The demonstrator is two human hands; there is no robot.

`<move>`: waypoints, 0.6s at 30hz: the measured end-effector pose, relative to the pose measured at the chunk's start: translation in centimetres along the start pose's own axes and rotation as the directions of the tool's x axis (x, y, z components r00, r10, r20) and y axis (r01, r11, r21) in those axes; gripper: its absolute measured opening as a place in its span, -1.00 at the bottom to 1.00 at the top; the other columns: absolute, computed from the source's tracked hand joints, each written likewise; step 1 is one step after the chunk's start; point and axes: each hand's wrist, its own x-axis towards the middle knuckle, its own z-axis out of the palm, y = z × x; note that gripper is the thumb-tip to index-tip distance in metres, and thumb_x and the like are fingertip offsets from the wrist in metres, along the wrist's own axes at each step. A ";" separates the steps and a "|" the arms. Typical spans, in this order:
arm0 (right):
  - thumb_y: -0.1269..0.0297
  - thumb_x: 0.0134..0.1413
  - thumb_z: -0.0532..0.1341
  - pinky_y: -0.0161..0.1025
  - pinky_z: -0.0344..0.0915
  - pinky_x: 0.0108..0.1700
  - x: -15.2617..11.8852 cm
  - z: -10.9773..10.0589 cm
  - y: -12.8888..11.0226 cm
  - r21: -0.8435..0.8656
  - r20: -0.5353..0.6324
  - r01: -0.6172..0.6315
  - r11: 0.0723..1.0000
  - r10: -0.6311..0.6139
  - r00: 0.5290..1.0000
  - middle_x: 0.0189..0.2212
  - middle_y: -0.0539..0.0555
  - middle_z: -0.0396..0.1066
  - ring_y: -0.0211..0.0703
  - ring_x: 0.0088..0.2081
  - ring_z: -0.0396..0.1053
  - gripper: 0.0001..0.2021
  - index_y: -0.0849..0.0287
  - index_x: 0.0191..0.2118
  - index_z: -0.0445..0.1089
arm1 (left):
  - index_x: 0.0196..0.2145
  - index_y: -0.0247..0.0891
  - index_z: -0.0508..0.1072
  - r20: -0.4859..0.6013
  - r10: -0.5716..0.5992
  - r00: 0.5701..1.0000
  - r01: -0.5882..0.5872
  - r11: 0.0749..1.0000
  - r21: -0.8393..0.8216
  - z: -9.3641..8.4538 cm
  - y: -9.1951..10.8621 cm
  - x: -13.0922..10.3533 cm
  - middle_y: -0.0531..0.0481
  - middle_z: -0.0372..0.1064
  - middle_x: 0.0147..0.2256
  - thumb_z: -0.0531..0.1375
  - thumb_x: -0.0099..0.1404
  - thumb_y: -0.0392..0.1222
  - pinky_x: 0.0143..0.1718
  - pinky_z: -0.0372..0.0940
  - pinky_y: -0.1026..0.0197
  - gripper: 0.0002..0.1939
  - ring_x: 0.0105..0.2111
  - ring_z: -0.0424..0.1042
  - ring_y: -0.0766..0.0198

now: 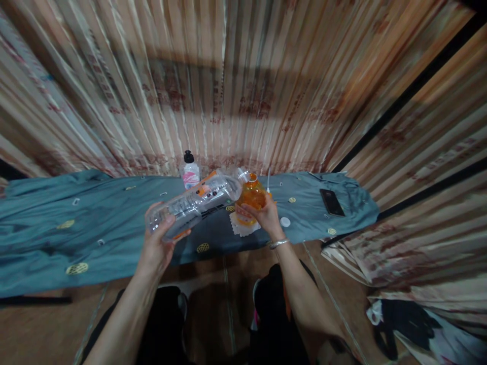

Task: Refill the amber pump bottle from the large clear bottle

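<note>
Left hand (158,243) grips base of clear plastic bottle (198,203), tipped mouth-first against orange jar (251,195); right hand (264,215) wraps jar on white doily (243,228) on blue cloth (76,223); bottle likely light, crushable, slippery; hold mid-body.

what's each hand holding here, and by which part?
Left hand: clear plastic bottle, tipped on its side, grip at the base end. Right hand: orange jar, grip around its lower body; it sits on a white doily.
</note>
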 end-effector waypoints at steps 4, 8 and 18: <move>-0.01 -0.20 0.57 0.07 0.54 0.07 1.2 -0.3 -0.9 -0.048 -0.041 0.029 0.998 -0.031 0.999 -0.08 0.14 0.68 0.13 -0.06 0.63 -0.42 0.09 -0.03 0.49 | -0.18 -0.05 0.52 0.033 -0.033 0.999 0.032 0.999 0.012 1.0 0.8 1.0 0.07 0.59 -0.18 0.47 -0.09 -0.32 -0.55 0.53 0.12 -0.52 -0.37 0.60 0.04; 0.00 -0.22 0.57 0.09 0.53 0.06 1.8 -0.6 -1.2 -0.080 -0.076 -0.002 0.997 -0.004 0.997 -0.10 0.14 0.67 0.15 -0.08 0.63 -0.42 0.08 -0.06 0.48 | -0.18 -0.04 0.53 0.056 -0.019 0.998 0.018 1.000 0.020 1.9 1.1 2.1 0.08 0.58 -0.19 0.46 -0.06 -0.33 -0.54 0.50 0.19 -0.54 -0.37 0.59 0.09; -0.05 -0.19 0.56 0.09 0.53 0.09 0.6 -0.7 0.6 -0.059 -0.100 -0.063 0.996 0.057 0.993 -0.02 0.15 0.66 0.15 -0.01 0.62 -0.36 0.08 0.02 0.48 | -0.17 -0.07 0.52 0.071 -0.010 0.997 0.010 1.000 0.008 2.3 -0.7 2.3 0.09 0.56 -0.25 0.48 -0.10 -0.33 -0.59 0.40 0.27 -0.50 -0.45 0.55 0.17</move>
